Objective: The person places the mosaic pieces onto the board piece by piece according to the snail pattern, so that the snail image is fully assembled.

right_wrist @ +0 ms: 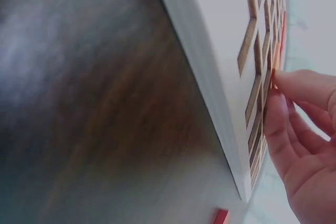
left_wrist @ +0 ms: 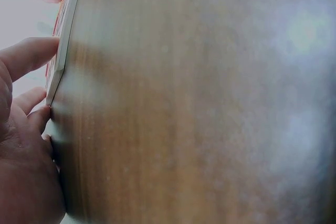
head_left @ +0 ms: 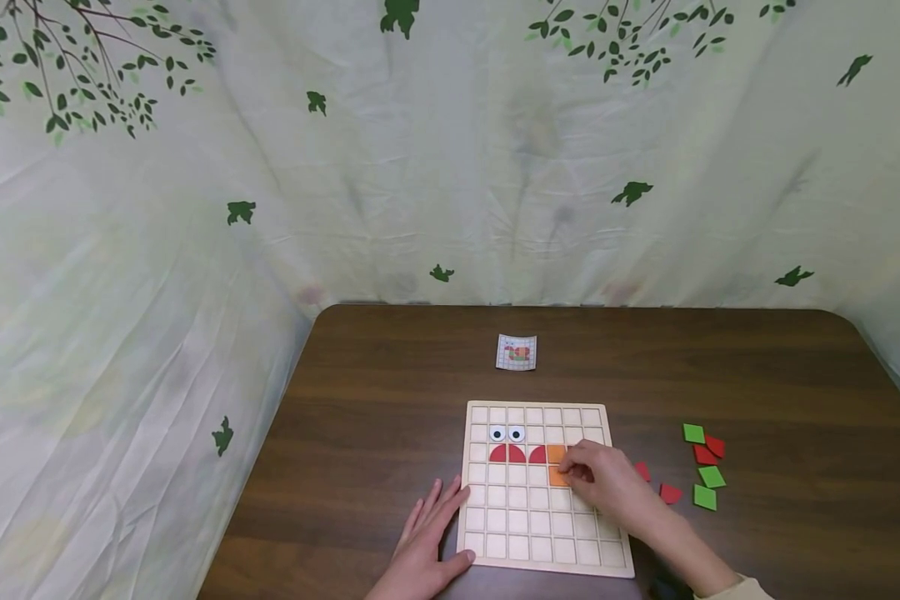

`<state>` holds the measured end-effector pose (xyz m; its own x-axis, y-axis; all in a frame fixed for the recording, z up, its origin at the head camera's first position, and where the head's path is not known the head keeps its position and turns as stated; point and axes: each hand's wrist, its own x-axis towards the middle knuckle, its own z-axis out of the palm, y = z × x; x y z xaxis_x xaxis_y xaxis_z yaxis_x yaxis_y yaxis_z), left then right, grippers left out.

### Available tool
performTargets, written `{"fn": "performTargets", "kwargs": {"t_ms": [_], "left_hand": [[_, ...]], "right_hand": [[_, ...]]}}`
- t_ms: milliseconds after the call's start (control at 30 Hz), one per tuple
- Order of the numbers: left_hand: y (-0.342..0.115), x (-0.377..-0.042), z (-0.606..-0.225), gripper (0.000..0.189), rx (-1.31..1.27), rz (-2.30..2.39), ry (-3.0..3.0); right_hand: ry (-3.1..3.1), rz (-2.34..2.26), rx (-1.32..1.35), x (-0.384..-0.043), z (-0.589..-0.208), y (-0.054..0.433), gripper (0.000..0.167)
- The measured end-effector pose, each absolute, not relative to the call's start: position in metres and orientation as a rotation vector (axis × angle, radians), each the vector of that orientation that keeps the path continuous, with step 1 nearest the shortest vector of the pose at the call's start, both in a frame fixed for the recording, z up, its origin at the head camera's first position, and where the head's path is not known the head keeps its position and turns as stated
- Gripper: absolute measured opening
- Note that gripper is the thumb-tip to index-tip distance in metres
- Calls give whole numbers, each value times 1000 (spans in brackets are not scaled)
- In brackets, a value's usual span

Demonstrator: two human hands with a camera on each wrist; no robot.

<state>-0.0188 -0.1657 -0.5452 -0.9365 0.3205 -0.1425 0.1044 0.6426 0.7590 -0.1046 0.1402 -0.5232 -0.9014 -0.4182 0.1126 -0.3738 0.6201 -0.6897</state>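
A pale wooden grid board [head_left: 497,525] lies on the table, with two googly-eye tiles [head_left: 507,433] above a row of red curved pieces [head_left: 507,454]. To the right of these sit an orange square tile [head_left: 555,453] and, just below, another orange tile [head_left: 557,476]. My right hand [head_left: 607,483] is over the board, thumb and index finger pinching the lower orange tile; its thin edge shows at the fingertips in the right wrist view. My left hand [head_left: 427,550] rests at the board's lower left corner, fingers extended along the side and thumb touching the front edge.
Loose green tiles [head_left: 704,497] and red pieces [head_left: 671,493] lie right of the board, some partly behind my right hand. A small picture card [head_left: 517,352] lies beyond the board. A leaf-printed curtain [head_left: 487,167] hangs behind the dark wooden table [head_left: 375,400].
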Motion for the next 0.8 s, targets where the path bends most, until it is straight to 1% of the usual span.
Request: {"fn": "performTargets", "kwargs": {"t_ms": [400,500,667,800], "left_hand": [[-166,-18,-545,79,346,1185,2602],[-165,-18,-545,79,339,1185,2598],[-165,-18,-544,79,332,1189,2588],[-165,-18,-543,78,323,1193,2576]], "right_hand": [[2798,-1211,-456,-95,-517,170,28],[2864,-1182,-443,-93,-517,184,30],[2984,-1011,-453,-89,-518,209,35],[3072,-952,-504,-88,-519,227,37]]}}
